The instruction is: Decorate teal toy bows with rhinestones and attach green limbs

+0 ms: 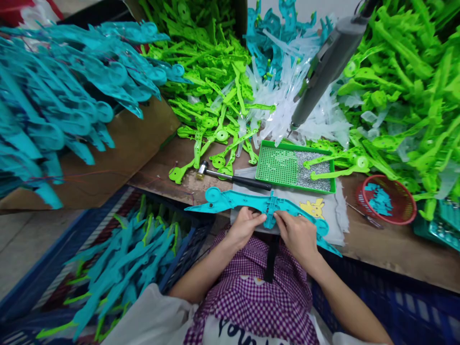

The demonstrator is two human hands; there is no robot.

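Observation:
A long turquoise plastic part (237, 200) with round ends lies across the front edge of the bench. My left hand (247, 224) pinches it just left of its ribbed middle. On the other side of that middle, my right hand (297, 235) grips the same part, fingers closed over it. Behind the part rests a small hammer (237, 179) with a black handle. A grey cloth (334, 225) with a yellow cartoon figure lies beneath, partly covered by the part and my right hand.
A green tray (276, 167) holds small metal pieces. A red basket (395, 215) contains small turquoise pieces. A grey electric screwdriver (319, 72) hangs over the bench. Green parts (413, 72), clear parts (283, 100) and turquoise parts (64, 81) are heaped around. A blue crate (28, 287) stands lower left.

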